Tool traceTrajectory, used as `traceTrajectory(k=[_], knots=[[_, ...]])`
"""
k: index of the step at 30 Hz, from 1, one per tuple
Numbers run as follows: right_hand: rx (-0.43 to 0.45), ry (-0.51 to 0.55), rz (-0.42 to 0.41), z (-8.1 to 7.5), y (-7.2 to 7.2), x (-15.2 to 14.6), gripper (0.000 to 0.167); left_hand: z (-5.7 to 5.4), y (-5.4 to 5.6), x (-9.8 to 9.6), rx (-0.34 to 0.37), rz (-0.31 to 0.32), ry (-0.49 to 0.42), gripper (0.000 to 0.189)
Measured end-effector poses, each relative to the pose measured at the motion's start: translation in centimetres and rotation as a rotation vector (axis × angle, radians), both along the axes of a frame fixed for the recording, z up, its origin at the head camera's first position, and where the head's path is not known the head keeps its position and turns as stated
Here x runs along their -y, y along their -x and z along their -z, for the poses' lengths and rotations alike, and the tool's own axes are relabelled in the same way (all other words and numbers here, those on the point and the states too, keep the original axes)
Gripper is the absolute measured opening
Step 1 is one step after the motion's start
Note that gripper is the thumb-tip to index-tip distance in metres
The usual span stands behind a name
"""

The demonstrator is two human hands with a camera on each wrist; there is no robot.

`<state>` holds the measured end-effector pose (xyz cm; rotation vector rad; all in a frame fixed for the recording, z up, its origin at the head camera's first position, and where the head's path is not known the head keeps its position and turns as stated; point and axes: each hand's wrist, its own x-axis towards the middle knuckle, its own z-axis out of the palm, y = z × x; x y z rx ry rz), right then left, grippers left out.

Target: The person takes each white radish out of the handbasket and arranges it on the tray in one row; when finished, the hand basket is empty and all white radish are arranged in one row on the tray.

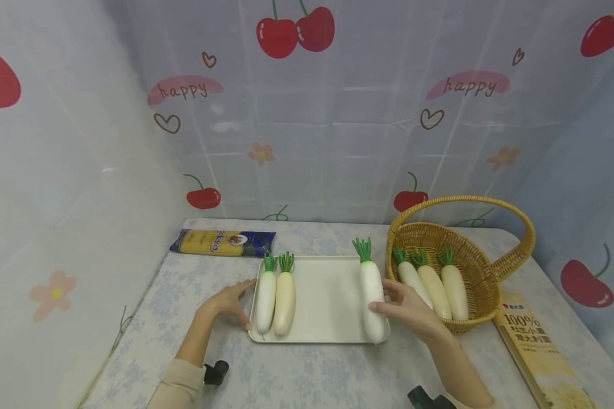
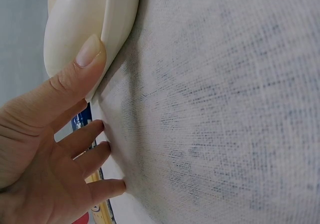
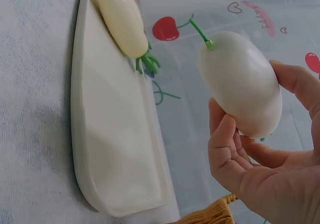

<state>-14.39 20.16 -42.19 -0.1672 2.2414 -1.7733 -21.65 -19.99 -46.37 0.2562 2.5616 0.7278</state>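
Observation:
My right hand (image 1: pixel 409 309) grips a white radish (image 1: pixel 371 295) with green leaf stubs, thumb on one side and fingers on the other. In the right wrist view this radish hangs above the white tray (image 3: pixel 120 159); in the head view it overlaps the tray's right end. Two more radishes lie side by side at the tray's left end, a white one (image 1: pixel 265 301) and a creamier one (image 1: pixel 285 301). My left hand (image 1: pixel 227 304) is at the tray's left edge, its thumb (image 2: pixel 90 54) against the rim and its other fingers spread.
On the right stands a wicker basket (image 1: pixel 483 284) with a tall handle, holding several radishes (image 1: pixel 432 289). A yellow flat package (image 1: pixel 537 352) lies in front of it. Behind the tray's left end is a blue and yellow pasta packet (image 1: pixel 222 242). Printed curtains (image 1: pixel 312 142) surround the table.

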Motion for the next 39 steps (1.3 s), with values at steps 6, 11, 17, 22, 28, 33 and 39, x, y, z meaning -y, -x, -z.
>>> traceTrajectory(k=[6,11,17,22,28,33,39], knots=[[0.024,0.056,-0.015,0.8,0.8,1.4,0.078,0.0,0.0,-0.1,0.003,-0.002,-0.001,0.11],[0.021,0.032,-0.006,1.5,1.4,2.6,0.074,-0.1,0.0,0.0,0.003,-0.004,0.002,0.111],[0.015,0.051,-0.007,2.4,2.2,3.9,0.07,0.0,0.1,-0.1,-0.006,0.005,-0.001,0.111],[0.005,0.081,-0.042,3.1,2.8,4.9,0.069,0.0,0.2,-0.1,-0.01,0.01,-0.004,0.111],[0.016,0.063,-0.033,3.5,3.4,6.3,0.07,0.0,0.1,0.0,-0.013,0.008,0.004,0.111],[0.028,0.055,-0.012,3.7,3.6,7.3,0.068,0.0,0.0,0.1,-0.011,0.006,0.004,0.11],[0.058,0.037,0.015,4.2,3.9,8.2,0.068,0.1,-0.1,0.1,-0.013,0.004,-0.001,0.11]])
